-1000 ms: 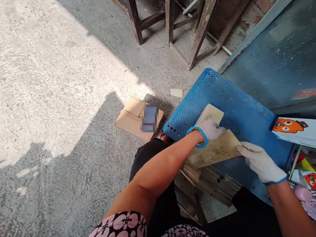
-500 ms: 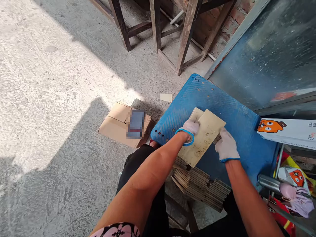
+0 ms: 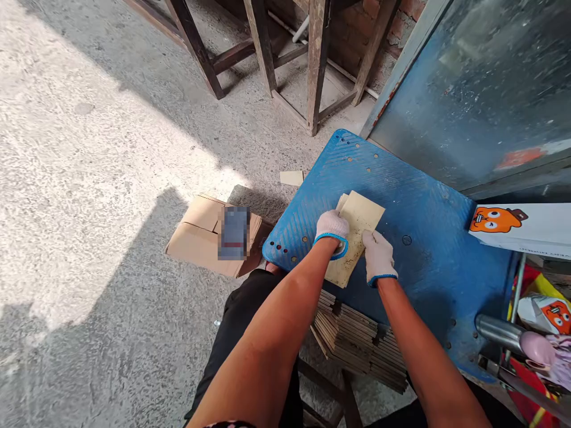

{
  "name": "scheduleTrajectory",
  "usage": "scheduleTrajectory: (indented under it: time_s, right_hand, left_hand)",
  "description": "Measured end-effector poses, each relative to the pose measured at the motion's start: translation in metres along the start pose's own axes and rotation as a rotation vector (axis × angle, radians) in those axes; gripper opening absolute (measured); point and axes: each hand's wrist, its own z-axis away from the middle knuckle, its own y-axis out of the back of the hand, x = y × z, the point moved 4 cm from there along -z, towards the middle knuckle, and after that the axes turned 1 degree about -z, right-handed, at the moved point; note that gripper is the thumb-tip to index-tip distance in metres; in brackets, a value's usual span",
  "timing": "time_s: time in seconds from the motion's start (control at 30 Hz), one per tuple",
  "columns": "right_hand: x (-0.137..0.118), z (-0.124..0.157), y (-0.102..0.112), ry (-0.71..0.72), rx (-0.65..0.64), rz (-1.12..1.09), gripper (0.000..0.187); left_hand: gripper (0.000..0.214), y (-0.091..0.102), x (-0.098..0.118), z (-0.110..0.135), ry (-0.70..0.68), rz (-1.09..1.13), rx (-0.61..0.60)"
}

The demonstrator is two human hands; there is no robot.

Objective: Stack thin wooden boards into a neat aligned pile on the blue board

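Note:
My left hand (image 3: pixel 332 227), in a white glove with a blue cuff, grips the left side of a few thin tan rectangular sheets (image 3: pixel 359 217). Dark specks mark the top sheet. My right hand (image 3: pixel 379 255), gloved the same way, has its thumb and fingers closed on the sheets' right edge. The sheets are over a blue board (image 3: pixel 414 208) with small holes near its corners. Below the board's near edge, by my lap, is a stack of similar tan boards (image 3: pixel 357 339) with dark notches. Whether the sheets are paper or wood I cannot tell.
On the floor at left lies a cardboard box (image 3: pixel 196 232) with a blurred dark object (image 3: pixel 234 233) on it. A small tan piece (image 3: pixel 291 178) is beside the blue board. Wooden stool legs (image 3: pixel 316 71) stand behind. At right are a white printed box (image 3: pixel 526 229) and a metal flask (image 3: pixel 497 330).
My right hand has moved left and in, along with the top sheet, which now lines up more closely with the sheets beneath. The whole view has shifted slightly.

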Motion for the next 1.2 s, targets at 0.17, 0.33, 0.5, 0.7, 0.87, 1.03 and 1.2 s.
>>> scheduleTrajectory:
  time_s: [0.17, 0.33, 0.5, 0.7, 0.87, 1.03, 1.2]
  right_hand:
    - [-0.008, -0.008, 0.000, 0.007, -0.015, 0.229, 0.040]
    - [-0.023, -0.011, 0.003, 0.014, -0.042, 0.517, 0.036]
    - [-0.021, -0.008, 0.004, 0.113, -0.028, 0.548, 0.032]
    - [0.008, -0.006, 0.002, 0.110, 0.068, 0.335, 0.036]
    - [0.024, 0.000, -0.007, -0.042, 0.013, 0.231, 0.052]
    - [0.019, 0.002, -0.015, -0.116, -0.048, 0.202, 0.063]
    - [0.012, 0.004, -0.026, -0.102, -0.053, 0.010, 0.045]
  left_hand:
    - [0.036, -0.004, 0.001, -0.006, -0.010, -0.119, -0.011]
    - [0.037, -0.001, 0.003, -0.002, 0.032, -0.194, 0.007]
    - [0.033, 0.001, 0.003, 0.003, 0.047, -0.279, 0.048]
    - [0.046, 0.004, 0.013, 0.001, -0.132, -0.265, 0.287]
    - [0.048, -0.005, 0.003, -0.015, -0.073, -0.142, 0.215]
    - [0.043, -0.019, -0.010, -0.029, 0.043, -0.103, -0.031]
    - [0.044, -0.021, -0.005, -0.030, -0.013, -0.133, -0.057]
